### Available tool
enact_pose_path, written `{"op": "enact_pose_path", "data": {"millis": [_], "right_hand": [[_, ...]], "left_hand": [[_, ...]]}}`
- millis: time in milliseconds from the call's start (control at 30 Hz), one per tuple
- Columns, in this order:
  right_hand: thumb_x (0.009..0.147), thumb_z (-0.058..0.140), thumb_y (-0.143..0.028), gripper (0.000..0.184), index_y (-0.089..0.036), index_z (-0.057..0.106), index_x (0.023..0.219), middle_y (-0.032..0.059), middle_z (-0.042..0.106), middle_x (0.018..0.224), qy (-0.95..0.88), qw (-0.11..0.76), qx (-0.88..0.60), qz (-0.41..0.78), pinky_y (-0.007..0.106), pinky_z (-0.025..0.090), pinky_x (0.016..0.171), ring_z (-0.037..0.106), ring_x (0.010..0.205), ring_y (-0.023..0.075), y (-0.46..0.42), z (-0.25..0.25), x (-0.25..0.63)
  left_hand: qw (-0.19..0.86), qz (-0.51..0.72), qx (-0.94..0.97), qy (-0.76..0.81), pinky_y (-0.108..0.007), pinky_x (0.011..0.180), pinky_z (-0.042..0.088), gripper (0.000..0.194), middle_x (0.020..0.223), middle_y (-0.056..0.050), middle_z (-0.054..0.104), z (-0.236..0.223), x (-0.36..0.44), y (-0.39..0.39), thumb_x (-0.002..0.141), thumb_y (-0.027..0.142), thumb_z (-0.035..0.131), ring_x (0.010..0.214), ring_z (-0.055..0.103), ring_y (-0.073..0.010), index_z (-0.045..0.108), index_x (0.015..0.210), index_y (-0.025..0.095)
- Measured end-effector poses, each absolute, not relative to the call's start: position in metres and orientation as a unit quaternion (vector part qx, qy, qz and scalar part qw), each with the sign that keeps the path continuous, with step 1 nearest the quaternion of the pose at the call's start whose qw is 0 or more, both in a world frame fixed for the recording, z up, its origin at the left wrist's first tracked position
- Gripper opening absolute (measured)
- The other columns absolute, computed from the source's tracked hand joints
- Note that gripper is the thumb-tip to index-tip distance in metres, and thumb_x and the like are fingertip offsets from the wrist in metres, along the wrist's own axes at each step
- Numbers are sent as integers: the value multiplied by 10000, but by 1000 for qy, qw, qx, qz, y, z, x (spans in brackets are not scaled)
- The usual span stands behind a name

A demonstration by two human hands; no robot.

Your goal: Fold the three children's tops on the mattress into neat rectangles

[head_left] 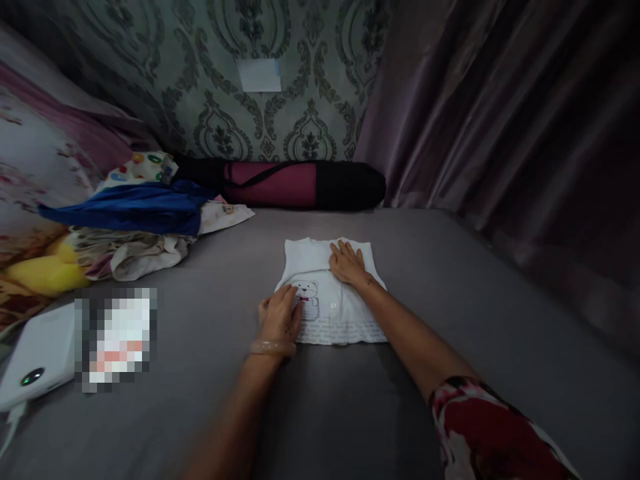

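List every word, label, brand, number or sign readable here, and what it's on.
No text is legible.
White, bear-printed, buttoned cloth garment: rows of small print near the lower edge, too small to read.
White, box-shaped plastic device: green glow on its dark oval display, too small to read.
White rectangular sheet on the patterned wall: no writing discernible.
Pixelated patch: obscured.

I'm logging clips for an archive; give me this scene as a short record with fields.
garment: white shirt with bear print, spread out
left hand: on the shirt's left edge, by the bear print
right hand: laid on the shirt's upper part
surface: gray cloth
left side: clothes pile, white device with cable
far side: maroon-and-black bag before patterned wall
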State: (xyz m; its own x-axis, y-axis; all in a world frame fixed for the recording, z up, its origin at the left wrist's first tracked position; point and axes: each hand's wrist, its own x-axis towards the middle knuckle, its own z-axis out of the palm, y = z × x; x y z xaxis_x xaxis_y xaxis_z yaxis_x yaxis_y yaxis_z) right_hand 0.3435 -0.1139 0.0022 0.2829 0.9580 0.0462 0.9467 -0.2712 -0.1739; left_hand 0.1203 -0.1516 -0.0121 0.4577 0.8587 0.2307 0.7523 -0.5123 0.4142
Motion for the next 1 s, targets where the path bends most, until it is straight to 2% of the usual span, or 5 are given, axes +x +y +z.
{"op": "enact_pose_path", "data": {"millis": [167, 400, 700, 867, 1000], "right_hand": [[981, 263, -325, 526, -185, 337, 1483, 101, 279, 1566, -636, 110, -764, -15, 521, 79, 1155, 181, 1446, 272, -107, 3, 322], [992, 260, -349, 528, -188, 322, 1491, 92, 285, 1564, -656, 122, -743, 53, 499, 99, 1163, 184, 1448, 264, -100, -6, 305], [989, 332, -423, 629, -136, 187, 1530, 161, 31, 1606, -713, 121, -681, 112, 493, 93, 1170, -28, 1470, 289, -187, 4, 304], [1006, 266, -429, 603, -122, 219, 1523, 160, 138, 1594, -742, 94, -652, 124, 476, 81, 1183, 68, 1471, 267, -260, 8, 314], [1015, 239, -428, 548, -210, 268, 1516, 80, 187, 1594, -771, 86, -612, 153, 473, 72, 1191, 104, 1470, 233, -305, 15, 322]], "left_hand": [[121, 235, 850, 456, -431, 995, 402, 331, 1302, -122, 617, -14, 120, -151, 888, 230, 503, 1228, 549, -250, 587, 1206, 193], [124, 209, 843, 479, -441, 999, 394, 326, 1314, -120, 607, -15, 118, -147, 892, 265, 511, 1224, 547, -258, 579, 1205, 204], [159, 192, 853, 459, -429, 1015, 417, 355, 1352, -109, 556, -22, 112, -137, 867, 264, 520, 1240, 516, -271, 565, 1215, 212], [116, 174, 831, 515, -465, 1036, 381, 511, 1393, -193, 457, -9, 112, -139, 824, 316, 612, 1267, 450, -344, 519, 1299, 150], [119, 104, 804, 573, -426, 981, 421, 586, 1245, -194, 546, 1, 106, -139, 814, 463, 624, 1179, 516, -335, 507, 1285, 135]]}}
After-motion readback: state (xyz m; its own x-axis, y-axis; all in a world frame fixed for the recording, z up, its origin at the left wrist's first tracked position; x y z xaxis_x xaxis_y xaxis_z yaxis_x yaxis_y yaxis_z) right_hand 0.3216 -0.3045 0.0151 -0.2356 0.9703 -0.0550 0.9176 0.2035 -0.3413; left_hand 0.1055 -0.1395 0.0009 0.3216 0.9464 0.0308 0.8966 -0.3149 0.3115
